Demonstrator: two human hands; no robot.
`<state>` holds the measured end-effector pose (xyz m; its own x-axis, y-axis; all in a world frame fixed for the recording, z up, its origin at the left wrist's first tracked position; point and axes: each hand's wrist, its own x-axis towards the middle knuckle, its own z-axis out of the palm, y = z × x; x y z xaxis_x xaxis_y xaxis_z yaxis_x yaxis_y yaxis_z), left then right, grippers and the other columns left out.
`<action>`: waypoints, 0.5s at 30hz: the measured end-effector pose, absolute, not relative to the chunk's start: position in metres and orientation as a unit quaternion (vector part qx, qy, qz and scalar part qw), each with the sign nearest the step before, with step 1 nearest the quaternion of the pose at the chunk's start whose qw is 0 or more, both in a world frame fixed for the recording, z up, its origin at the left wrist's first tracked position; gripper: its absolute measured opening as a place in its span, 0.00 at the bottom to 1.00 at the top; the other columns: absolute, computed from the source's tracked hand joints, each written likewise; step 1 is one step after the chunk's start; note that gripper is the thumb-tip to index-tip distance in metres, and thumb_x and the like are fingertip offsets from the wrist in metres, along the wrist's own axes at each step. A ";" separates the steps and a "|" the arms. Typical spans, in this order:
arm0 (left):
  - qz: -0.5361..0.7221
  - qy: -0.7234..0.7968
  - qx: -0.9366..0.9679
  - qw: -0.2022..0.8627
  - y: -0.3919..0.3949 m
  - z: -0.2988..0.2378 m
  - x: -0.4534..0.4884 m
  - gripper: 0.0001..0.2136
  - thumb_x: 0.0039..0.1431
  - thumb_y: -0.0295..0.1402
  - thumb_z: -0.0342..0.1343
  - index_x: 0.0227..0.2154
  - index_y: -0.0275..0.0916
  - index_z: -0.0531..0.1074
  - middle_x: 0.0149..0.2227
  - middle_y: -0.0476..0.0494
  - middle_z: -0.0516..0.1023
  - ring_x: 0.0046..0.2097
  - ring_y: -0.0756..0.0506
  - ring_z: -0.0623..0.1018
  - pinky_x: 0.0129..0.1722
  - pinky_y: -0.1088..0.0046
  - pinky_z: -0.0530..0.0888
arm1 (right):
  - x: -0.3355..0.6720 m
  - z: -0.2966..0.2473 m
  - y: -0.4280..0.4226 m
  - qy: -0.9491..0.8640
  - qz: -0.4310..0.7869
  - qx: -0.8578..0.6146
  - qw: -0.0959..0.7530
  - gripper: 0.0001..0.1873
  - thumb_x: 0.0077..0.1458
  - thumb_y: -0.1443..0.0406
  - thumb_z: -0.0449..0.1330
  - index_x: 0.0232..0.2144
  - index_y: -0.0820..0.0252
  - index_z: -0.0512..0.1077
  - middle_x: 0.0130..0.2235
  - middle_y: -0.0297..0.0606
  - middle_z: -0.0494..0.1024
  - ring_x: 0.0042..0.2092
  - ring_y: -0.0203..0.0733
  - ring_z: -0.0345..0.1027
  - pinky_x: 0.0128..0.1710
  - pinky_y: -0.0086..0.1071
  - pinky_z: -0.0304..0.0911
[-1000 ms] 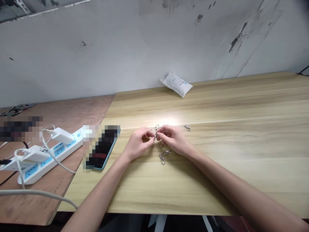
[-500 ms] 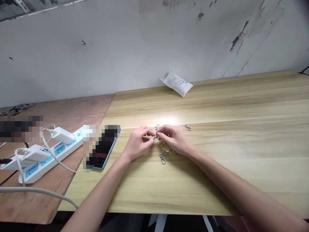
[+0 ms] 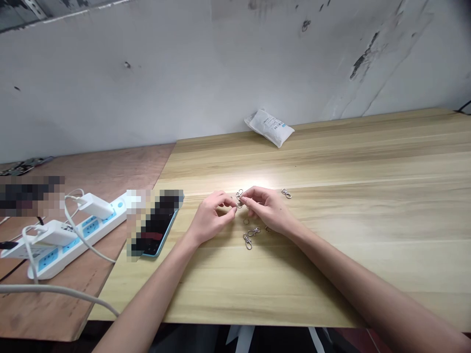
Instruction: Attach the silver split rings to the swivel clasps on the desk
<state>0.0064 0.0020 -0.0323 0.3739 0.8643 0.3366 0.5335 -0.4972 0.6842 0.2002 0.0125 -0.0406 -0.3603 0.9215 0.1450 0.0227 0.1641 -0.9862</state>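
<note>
Shiny metal clasps (image 3: 248,240), smooth wood-grain tabletop (image 3: 349,211), white plastic power strip (image 3: 96,230), crinkly packet (image 3: 270,128), matt, patchily rough wall (image 3: 206,73)

Observed silver-toned metal clasps (image 3: 247,239) with oval loops against pale yellow-brown wooden tabletop (image 3: 331,215), streaked with darker grain. Recorded white oblong power strip (image 3: 91,234) with light-blue socket panels, reddish-brown wooden board (image 3: 121,169), black-screened rectangular phone (image 3: 161,228) edged light blue. Noted grey-white wall (image 3: 206,73), blackish scuffs.

Plain indoor workspace — stained, chipped wall (image 3: 206,73), wood-grain tabletop (image 3: 368,196), power strip (image 3: 69,246), plugged-in chargers (image 3: 97,206)
</note>
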 end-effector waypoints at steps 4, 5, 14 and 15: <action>0.340 0.433 0.796 0.255 0.001 -0.031 0.007 0.03 0.59 0.28 0.56 0.30 0.38 0.73 0.34 0.47 0.75 0.38 0.48 0.74 0.39 0.71 0.70 | 0.200 -0.041 0.013 -0.619 0.547 -0.366 0.429 0.11 0.57 0.58 0.60 0.33 0.61 0.71 0.32 0.36 0.76 0.24 0.30 0.67 0.25 0.28 0.67; 0.338 0.432 0.795 0.257 0.001 -0.030 0.007 0.03 0.59 0.28 0.56 0.30 0.38 0.73 0.34 0.47 0.75 0.38 0.48 0.74 0.39 0.71 0.70 | 0.200 -0.042 0.014 -0.616 0.550 -0.366 0.430 0.11 0.56 0.58 0.60 0.33 0.61 0.71 0.32 0.36 0.75 0.23 0.30 0.66 0.24 0.28 0.67; 0.337 0.430 0.797 0.258 -0.001 -0.028 0.009 0.03 0.58 0.28 0.56 0.29 0.38 0.72 0.33 0.47 0.76 0.37 0.48 0.74 0.38 0.71 0.71 | 0.200 -0.043 0.016 -0.593 0.569 -0.370 0.433 0.12 0.55 0.58 0.61 0.32 0.62 0.71 0.29 0.34 0.73 0.22 0.29 0.65 0.22 0.27 0.64; 0.337 0.428 0.798 0.257 -0.001 -0.027 0.009 0.03 0.58 0.28 0.56 0.29 0.38 0.72 0.33 0.47 0.76 0.37 0.48 0.74 0.38 0.71 0.71 | 0.200 -0.042 0.016 -0.591 0.570 -0.370 0.435 0.12 0.55 0.58 0.61 0.32 0.62 0.71 0.29 0.34 0.73 0.22 0.29 0.64 0.22 0.27 0.64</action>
